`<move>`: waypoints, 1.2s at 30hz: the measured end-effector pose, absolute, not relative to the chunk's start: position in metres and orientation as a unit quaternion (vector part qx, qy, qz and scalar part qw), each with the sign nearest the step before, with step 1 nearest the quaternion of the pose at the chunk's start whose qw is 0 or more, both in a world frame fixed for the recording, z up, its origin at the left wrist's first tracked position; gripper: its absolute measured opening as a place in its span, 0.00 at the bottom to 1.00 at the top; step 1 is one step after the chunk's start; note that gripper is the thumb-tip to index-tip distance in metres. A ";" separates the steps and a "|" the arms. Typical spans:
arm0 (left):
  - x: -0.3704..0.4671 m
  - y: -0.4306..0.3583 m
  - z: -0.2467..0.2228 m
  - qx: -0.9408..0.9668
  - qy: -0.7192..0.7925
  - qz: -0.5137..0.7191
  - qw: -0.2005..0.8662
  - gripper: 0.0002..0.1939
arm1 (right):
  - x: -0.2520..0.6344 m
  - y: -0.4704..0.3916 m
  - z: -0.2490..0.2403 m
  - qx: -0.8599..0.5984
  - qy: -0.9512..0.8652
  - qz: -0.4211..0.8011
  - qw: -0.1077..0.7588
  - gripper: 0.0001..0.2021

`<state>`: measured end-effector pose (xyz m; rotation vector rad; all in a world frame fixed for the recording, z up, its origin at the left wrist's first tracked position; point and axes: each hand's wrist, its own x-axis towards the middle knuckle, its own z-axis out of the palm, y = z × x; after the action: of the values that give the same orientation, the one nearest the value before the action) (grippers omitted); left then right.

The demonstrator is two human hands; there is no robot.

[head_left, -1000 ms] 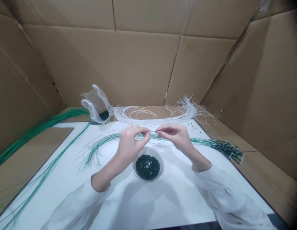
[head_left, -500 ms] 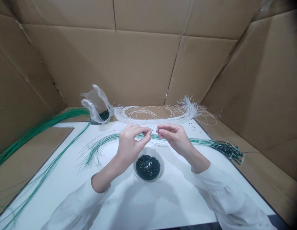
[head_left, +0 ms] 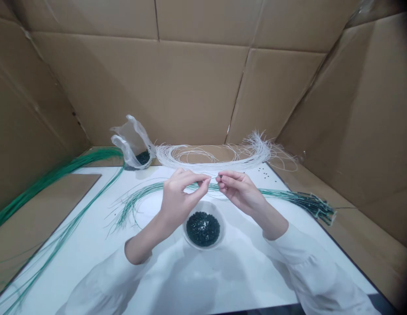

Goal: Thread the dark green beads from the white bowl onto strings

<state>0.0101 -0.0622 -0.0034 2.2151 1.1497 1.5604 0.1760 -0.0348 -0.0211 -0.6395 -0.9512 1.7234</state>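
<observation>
Two hands meet almost tip to tip in the head view, held up over the far side of the white table [head_left: 177, 278]. What matters most, to my eye, is the little gap between them, bridged by a thin strand [head_left: 213, 177]. The left hand [head_left: 182, 192] has thumb and forefinger pressed together on it; the visible stretch leaves those fingertips toward the right hand [head_left: 238, 192]. That one pinches a small dark bead [head_left: 220, 176] between thumb and forefinger, its other fingers loosely curled. So the bead lies just to the right of the left fingertips, at the right end of the visible strand. (Whether the strand actually passes through the bead, I can't tell from where I stand.)

As for direction, the strand's long axis runs sideways across the person's front, nearly level, rising slightly to the right. The bead is too small for me to read which way its hole faces. A bowl [head_left: 222, 225] of dark beads sits nearer the person, below the gap, while a bundle of green strands [head_left: 276, 192] lies crosswise behind the hands, roughly parallel to the held one.
</observation>
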 end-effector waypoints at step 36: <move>0.011 -0.062 -0.004 0.763 0.385 0.510 0.099 0.05 | 0.177 -0.031 -0.025 -0.275 -0.427 0.687 0.519 0.08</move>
<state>0.0112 -0.0618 -0.0044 2.2564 1.1374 1.5097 0.1768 -0.0315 -0.0248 -0.6608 -1.0252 1.6492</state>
